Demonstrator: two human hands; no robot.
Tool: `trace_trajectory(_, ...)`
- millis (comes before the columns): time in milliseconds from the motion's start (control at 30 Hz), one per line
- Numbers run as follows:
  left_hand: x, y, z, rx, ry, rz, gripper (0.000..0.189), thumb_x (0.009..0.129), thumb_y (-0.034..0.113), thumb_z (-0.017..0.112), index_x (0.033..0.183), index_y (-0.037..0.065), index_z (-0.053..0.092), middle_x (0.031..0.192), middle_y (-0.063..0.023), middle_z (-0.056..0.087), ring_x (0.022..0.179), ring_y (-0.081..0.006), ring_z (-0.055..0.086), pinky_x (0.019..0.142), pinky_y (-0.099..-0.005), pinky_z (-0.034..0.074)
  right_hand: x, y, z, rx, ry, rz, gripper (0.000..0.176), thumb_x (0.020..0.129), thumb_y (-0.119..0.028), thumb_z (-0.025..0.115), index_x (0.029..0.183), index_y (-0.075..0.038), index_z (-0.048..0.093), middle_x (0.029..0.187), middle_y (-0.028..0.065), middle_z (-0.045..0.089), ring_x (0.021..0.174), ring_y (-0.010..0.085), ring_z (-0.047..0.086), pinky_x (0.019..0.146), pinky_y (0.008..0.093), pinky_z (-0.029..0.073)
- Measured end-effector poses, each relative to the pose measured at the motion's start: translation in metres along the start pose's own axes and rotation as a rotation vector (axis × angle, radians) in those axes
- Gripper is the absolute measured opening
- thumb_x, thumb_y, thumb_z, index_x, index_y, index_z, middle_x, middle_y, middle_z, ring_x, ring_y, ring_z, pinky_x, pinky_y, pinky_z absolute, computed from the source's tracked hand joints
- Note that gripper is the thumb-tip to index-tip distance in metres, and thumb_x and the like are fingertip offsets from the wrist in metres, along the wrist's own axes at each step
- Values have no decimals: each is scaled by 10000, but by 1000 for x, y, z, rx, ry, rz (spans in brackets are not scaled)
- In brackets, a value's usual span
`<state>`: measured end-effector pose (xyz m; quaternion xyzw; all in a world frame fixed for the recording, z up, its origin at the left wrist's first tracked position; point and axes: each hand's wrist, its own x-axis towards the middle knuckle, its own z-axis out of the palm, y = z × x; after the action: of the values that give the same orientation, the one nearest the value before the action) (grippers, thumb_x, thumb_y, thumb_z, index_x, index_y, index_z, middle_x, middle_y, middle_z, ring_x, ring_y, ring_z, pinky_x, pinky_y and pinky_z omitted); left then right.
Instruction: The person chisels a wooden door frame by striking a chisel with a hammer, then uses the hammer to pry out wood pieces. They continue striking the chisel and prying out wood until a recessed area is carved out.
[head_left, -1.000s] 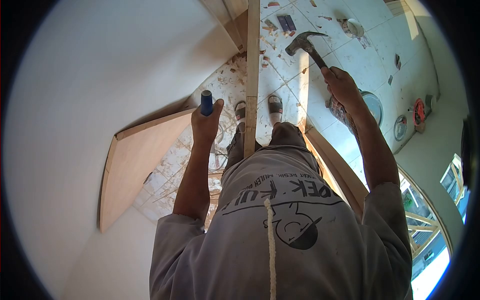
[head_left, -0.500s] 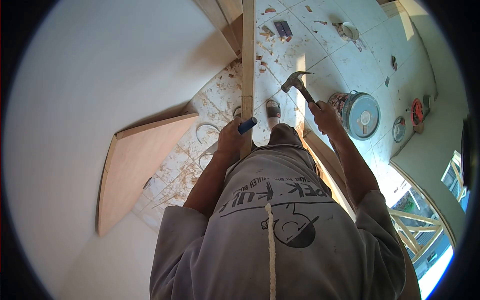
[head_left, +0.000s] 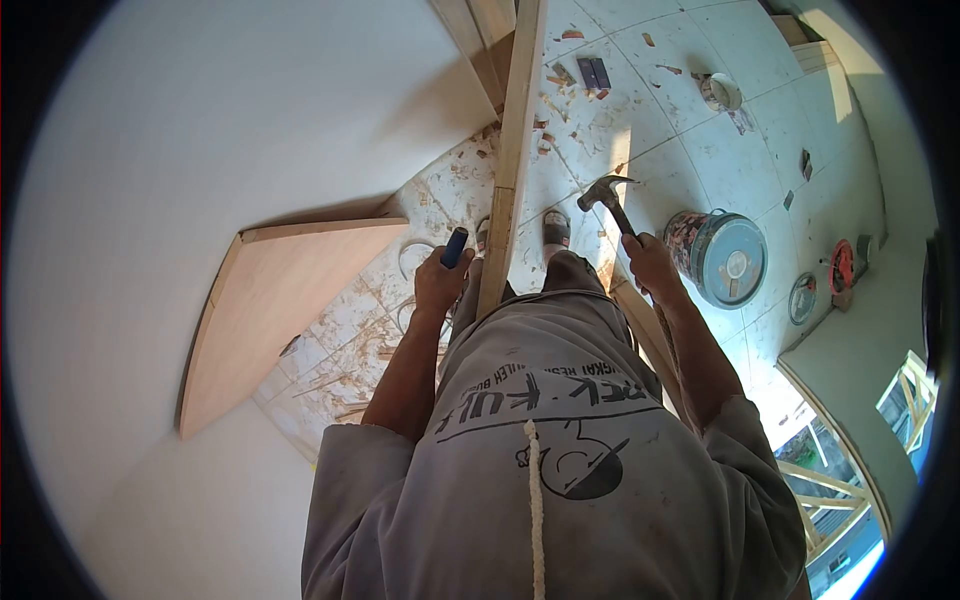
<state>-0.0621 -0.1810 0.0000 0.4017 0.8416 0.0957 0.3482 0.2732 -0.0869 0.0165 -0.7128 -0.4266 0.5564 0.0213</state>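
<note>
My left hand is closed around a dark blue tool handle that sticks up out of the fist. The working end of that tool is hidden. Just to its right, a long wooden beam runs from my waist away to the top of the view, with a cut or joint line across it. My right hand grips a claw hammer by its handle, the metal head raised to the right of the beam and apart from it.
A paint bucket with a grey-blue lid stands right of the hammer. Wood chips, a dark block and an open tin lie on the tiled floor. A triangular wooden panel leans at the left wall.
My left hand has moved left, off the beam, and the blue handle now points more upright. The hammer sits slightly lower and farther right. The view has shifted a little.
</note>
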Motion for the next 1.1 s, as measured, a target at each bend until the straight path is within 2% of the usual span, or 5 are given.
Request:
trace_trajectory(400, 10, 18, 35, -49, 119, 167, 299, 812, 307, 685, 827, 18, 609, 734, -210, 643, 721, -391, 638, 672, -458, 488, 7, 14, -18, -192, -25, -25, 430, 915, -390, 542, 849, 34, 571, 598, 130, 564, 452, 210, 560, 413, 366, 451)
trace_trajectory(500, 27, 0, 32, -496, 188, -191, 259, 810, 259, 692, 811, 14, 609, 721, -190, 650, 703, -376, 646, 658, -463, 488, 3, 12, -23, -200, -21, -23, 414, 912, -378, 551, 828, 27, 564, 565, 109, 542, 426, 186, 532, 390, 358, 427)
trace_trajectory(567, 36, -28, 38, -321, 305, -56, 273, 795, 252, 716, 901, 21, 616, 733, -164, 656, 672, -339, 641, 655, -455, 491, 4, 17, -26, -195, -18, -31, 410, 913, -374, 554, 826, 27, 562, 561, 108, 542, 422, 183, 530, 387, 356, 424)
trace_trajectory(767, -28, 12, 21, 0, 107, 5, 489, 733, 435, 773, 1004, 67, 596, 883, -150, 651, 836, -326, 646, 717, -441, 493, 8, 26, -30, -183, -31, -30, 408, 917, -373, 555, 823, 24, 561, 560, 107, 547, 415, 175, 525, 386, 346, 416)
trace_trajectory(1100, -50, -20, 43, -55, -83, 60, 486, 697, 406, 799, 929, 29, 596, 908, -198, 630, 878, -360, 621, 777, -446, 473, 4, 23, -38, -192, -36, -82, 360, 925, -346, 554, 759, -29, 520, 496, 3, 444, 354, 108, 441, 311, 283, 343)
